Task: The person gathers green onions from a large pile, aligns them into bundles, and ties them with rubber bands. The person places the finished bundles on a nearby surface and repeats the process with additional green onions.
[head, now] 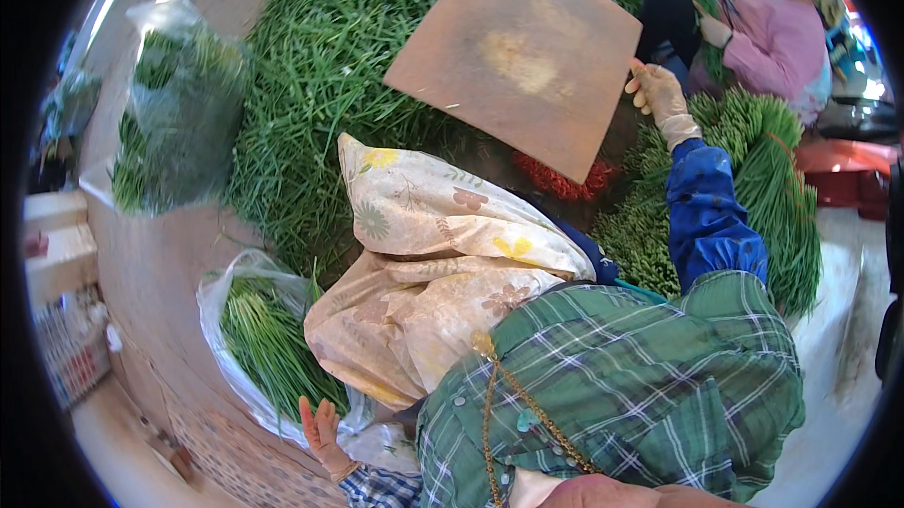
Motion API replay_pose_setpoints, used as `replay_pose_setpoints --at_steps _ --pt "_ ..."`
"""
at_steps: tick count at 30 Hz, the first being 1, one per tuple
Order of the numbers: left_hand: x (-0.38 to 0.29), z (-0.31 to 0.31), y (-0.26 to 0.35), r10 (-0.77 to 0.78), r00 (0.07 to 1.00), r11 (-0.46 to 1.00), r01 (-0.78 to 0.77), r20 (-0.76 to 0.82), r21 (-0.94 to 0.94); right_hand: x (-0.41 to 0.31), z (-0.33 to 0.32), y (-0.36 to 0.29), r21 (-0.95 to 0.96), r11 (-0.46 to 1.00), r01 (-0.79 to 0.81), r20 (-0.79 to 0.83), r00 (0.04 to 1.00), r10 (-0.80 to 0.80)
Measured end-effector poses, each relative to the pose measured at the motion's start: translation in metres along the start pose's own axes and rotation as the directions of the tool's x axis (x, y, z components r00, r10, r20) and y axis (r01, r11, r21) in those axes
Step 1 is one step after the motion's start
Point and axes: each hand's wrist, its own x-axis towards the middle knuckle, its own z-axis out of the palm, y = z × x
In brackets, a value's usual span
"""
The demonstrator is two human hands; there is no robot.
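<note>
My right hand [658, 93], in a thin pale glove under a blue sleeve, is at the right edge of a square, worn wooden board [519, 59]. Its fingers are partly curled and a fingertip meets the edge; whether they grip it cannot be made out. At the lower left, my left hand [325, 434] is held with fingers apart and nothing in it. It is beside an open clear plastic bag [219, 310] holding long green stalks [272, 345], which look like chives. A flower-printed cloth [438, 239] covers my lap.
Loose greens [318, 70] are heaped left of the board. A filled plastic bag [180, 119] stands farther left. Red ties [565, 176] lie below the board. Stacked green bundles [770, 204] flank my right arm. A person in pink [773, 42] holds greens at upper right.
</note>
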Motion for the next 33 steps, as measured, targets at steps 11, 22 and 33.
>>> replay_pose_setpoints --at_steps 11,22,33 --pt "0.005 0.041 0.065 -0.005 0.996 0.996 -0.003 0.086 0.089 0.017 0.01 0.106 -0.441 0.856 -0.269 0.126 0.926 0.356" --pt "0.005 0.035 0.158 -0.101 0.99 0.966 0.075 0.094 0.249 0.061 0.102 0.168 0.088 0.95 -0.299 0.361 0.899 0.25" --pt "0.011 0.085 0.22 -0.021 0.994 0.909 -0.025 0.107 0.416 0.059 0.127 0.109 -0.277 0.957 -0.092 0.245 0.956 0.163"
